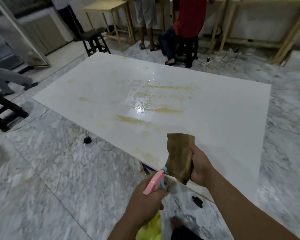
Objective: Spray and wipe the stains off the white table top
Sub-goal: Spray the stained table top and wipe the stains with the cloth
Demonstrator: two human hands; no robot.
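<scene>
The white table top (pixel 223 108) fills the middle of the view. Yellow-brown stains (pixel 133 120) streak its centre and near edge, and a wet, shiny patch of spray lies among them. My left hand (pixel 145 200) grips a spray bottle with a pink and blue trigger head (pixel 155 181), just off the table's near edge, nozzle pointing at the table. The bottle's body is hidden under my hand. My right hand (pixel 200 168) holds a brown cloth (pixel 179 156) upright above the near edge.
Marble floor (pixel 59 170) surrounds the table. Dark stools (pixel 93 40) stand at the back and at the left. People stand and sit beyond the far edge by wooden tables (pixel 111 13). A power strip and cables (pixel 208 62) lie on the floor. Something yellow (pixel 151 227) hangs below my left arm.
</scene>
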